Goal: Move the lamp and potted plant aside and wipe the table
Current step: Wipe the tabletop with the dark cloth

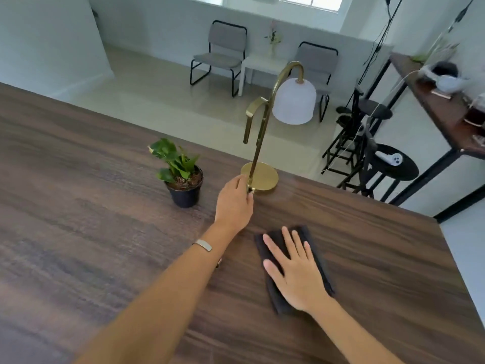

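A person stands at a dark wooden desk (105,232) and reaches over it with both arms. The left hand (235,203) is stretched forward to the lamp (265,143). Its fingers curl around the bottom of the thin brass stem, just where the stem meets the round brass base (262,177), so this hand is closed on the lamp. On the left wrist there is a pale band (203,245).

The lamp stands upright near the far edge of the desk. Its stem rises and bends over to the right, and a white bell-shaped shade (294,101) hangs from the end. A short brass handle (252,116) comes out on the left side of the stem.

The potted plant (181,174) stands just beside the lamp, on its left, without touching it. It has green leaves, brown soil and a small black pot.

The right hand (294,269) lies flat, palm down, with the fingers spread, on a dark folded cloth (288,261). The cloth lies on the desk nearer to the person, to the right of the left forearm.

No brand, label or writing can be read on the lamp, the pot or the cloth.

Behind the desk the floor is pale. Two grey chairs (220,53) with black frames stand by the far wall, with a small white table (262,64) between them. On the right, a black round stool (396,166) carries a white controller (389,158), and a second wooden table (443,106) stands along the wall.
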{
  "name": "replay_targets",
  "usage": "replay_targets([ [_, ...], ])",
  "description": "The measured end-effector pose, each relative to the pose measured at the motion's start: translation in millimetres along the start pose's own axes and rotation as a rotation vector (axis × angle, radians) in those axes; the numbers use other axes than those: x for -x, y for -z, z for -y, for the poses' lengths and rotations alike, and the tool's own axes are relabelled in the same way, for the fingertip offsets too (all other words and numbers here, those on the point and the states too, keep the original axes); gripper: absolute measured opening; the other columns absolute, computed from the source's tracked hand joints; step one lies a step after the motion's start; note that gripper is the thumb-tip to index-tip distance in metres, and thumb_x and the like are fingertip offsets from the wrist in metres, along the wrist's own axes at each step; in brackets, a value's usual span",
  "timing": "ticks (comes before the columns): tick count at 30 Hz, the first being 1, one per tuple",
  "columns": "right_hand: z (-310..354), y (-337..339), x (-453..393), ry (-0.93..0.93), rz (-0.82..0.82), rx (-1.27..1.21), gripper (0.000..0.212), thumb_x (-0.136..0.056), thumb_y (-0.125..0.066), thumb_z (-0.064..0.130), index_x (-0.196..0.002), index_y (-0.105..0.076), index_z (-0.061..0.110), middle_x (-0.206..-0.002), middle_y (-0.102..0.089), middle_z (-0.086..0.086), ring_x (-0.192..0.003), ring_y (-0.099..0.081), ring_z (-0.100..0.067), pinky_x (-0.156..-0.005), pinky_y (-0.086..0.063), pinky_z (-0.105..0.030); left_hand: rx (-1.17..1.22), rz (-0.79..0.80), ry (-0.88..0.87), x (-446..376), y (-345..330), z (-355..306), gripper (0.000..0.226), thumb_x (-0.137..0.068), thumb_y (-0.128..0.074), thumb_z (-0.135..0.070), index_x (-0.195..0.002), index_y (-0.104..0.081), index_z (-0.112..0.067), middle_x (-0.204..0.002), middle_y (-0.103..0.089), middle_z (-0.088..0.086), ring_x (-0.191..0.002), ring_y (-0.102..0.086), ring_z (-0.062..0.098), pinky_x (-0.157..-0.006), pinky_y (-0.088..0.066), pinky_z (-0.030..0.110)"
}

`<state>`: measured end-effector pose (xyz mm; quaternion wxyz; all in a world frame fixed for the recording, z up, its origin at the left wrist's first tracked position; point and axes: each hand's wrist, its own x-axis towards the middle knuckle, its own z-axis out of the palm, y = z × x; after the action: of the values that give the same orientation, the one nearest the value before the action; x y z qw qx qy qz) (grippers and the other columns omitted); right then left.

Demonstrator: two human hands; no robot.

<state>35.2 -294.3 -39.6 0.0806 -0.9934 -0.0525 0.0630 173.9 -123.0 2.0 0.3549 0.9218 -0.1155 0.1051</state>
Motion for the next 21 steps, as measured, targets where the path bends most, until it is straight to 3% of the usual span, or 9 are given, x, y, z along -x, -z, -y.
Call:
replay_targets([
  [2, -25.5, -2.5, 38.4, 0.087, 0.011, -0.004, 0.054, -0.095, -0.007, 0.069, -0.147, 0.004, 0.059, -0.162, 0.011, 0.011, -0.151, 0.013, -0.016, -0.121, 0.008, -0.033, 0.029, 0.034, 0.055, -18.8, -16.0, -7.7, 0.056, -0.094, -0.049, -0.015, -0.145, -0.030, -0.005, -0.150, -0.036, 0.014, -0.137, -0.035, 0.029, -0.113, -0.031, 0.041],
  [5, -74.6, 11.1, 42.2, -0.050, -0.019, 0.015, 0.056, -0.091, -0.006, 0.072, -0.146, -0.003, 0.060, -0.163, 0.004, 0.011, -0.151, 0.009, -0.015, -0.121, 0.004, -0.031, 0.157, -0.001, 0.113, -43.5, -30.4, -15.6, 0.055, -0.097, -0.045, -0.015, -0.148, -0.024, -0.007, -0.151, -0.034, 0.013, -0.139, -0.033, 0.028, -0.114, -0.031, 0.040],
  [7, -95.6, 23.5, 13.1, -0.223, -0.033, 0.022, 0.060, -0.090, -0.004, 0.071, -0.147, 0.003, 0.056, -0.165, 0.006, 0.007, -0.151, 0.010, -0.017, -0.122, 0.003, -0.036, 0.217, -0.062, 0.154, -58.4, -33.1, -18.6, 0.047, -0.100, -0.040, -0.020, -0.145, -0.030, -0.012, -0.140, -0.048, 0.012, -0.126, -0.048, 0.028, -0.104, -0.041, 0.041],
  [9, -103.7, 32.7, -32.0, -0.408, -0.057, -0.007, 0.061, -0.093, -0.010, 0.067, -0.150, 0.004, 0.051, -0.166, 0.005, -0.001, -0.152, 0.007, -0.023, -0.123, 0.000, -0.043, 0.225, -0.122, 0.164, -70.2, -32.1, -18.4, 0.035, -0.101, -0.038, -0.023, -0.134, -0.041, -0.016, -0.116, -0.064, 0.011, -0.104, -0.061, 0.031, -0.088, -0.051, 0.046],
  [11, -96.7, 39.5, -79.9, -0.546, -0.059, -0.063, 0.061, -0.096, -0.012, 0.064, -0.153, 0.004, 0.046, -0.165, 0.005, -0.007, -0.151, 0.006, -0.029, -0.122, 0.001, -0.049, 0.229, -0.136, 0.145, -77.2, -29.1, -17.6, 0.023, -0.101, -0.040, -0.023, -0.122, -0.047, -0.016, -0.101, -0.067, 0.010, -0.092, -0.064, 0.030, -0.077, -0.054, 0.048],
  [13, -79.7, 35.3, -110.0, -0.526, -0.050, -0.068, 0.061, -0.097, -0.011, 0.062, -0.153, 0.004, 0.044, -0.165, 0.007, -0.009, -0.151, 0.008, -0.031, -0.122, 0.003, -0.050, 0.270, -0.126, 0.148, -79.2, -27.5, -16.3, 0.021, -0.100, -0.042, -0.018, -0.119, -0.049, -0.016, -0.100, -0.068, 0.009, -0.093, -0.066, 0.026, -0.077, -0.056, 0.046],
  [17, -86.9, 21.6, -106.6, -0.160, -0.052, -0.002, 0.061, -0.091, -0.004, 0.069, -0.150, 0.002, 0.053, -0.165, 0.005, -0.001, -0.152, 0.007, -0.024, -0.121, 0.004, -0.042, 0.317, -0.149, 0.165, -89.4, -20.5, -5.1, 0.025, -0.099, -0.041, -0.011, -0.121, -0.052, -0.016, -0.108, -0.067, 0.007, -0.102, -0.064, 0.014, -0.084, -0.057, 0.040],
  [19, -111.0, 29.3, -120.4, -0.186, -0.050, -0.006, 0.061, -0.090, -0.006, 0.070, -0.149, -0.002, 0.056, -0.166, 0.002, 0.001, -0.152, 0.004, -0.023, -0.122, 0.000, -0.043, 0.300, -0.166, 0.127, -100.4, -12.4, 5.1, 0.023, -0.098, -0.040, -0.008, -0.115, -0.053, -0.016, -0.104, -0.067, 0.007, -0.098, -0.063, 0.012, -0.084, -0.055, 0.031],
  [21, -121.0, 37.8, -150.9, -0.359, -0.036, -0.025, 0.060, -0.094, -0.010, 0.067, -0.150, -0.001, 0.053, -0.166, 0.003, -0.002, -0.152, 0.005, -0.026, -0.122, 0.000, -0.047, 0.266, -0.181, 0.094, -107.4, -4.2, 13.8, 0.024, -0.098, -0.039, -0.004, -0.111, -0.055, -0.015, -0.101, -0.067, 0.007, -0.094, -0.063, 0.010, -0.079, -0.049, 0.017],
])
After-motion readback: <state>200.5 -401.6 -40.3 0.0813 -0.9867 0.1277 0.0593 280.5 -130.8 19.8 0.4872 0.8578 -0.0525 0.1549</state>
